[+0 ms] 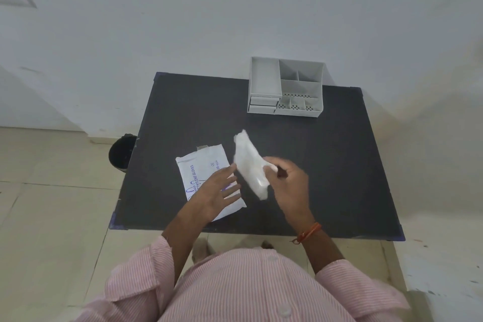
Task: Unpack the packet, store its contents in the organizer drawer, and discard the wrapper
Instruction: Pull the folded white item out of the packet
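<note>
A white wrapper [201,167] printed with blue text reading "gloves" lies flat on the dark table [326,165]. My left hand [218,188] rests over its near right part with fingers spread. My right hand [286,178] holds a folded bundle of clear plastic gloves [248,162] just above the table, to the right of the wrapper. The grey organizer [286,87] stands at the far edge of the table. Its two small drawers [262,104] at the lower left front look closed.
A black bin [121,153] stands on the tiled floor beside the table's left edge. A white wall rises behind the table. The organizer's open top compartments hold nothing I can see.
</note>
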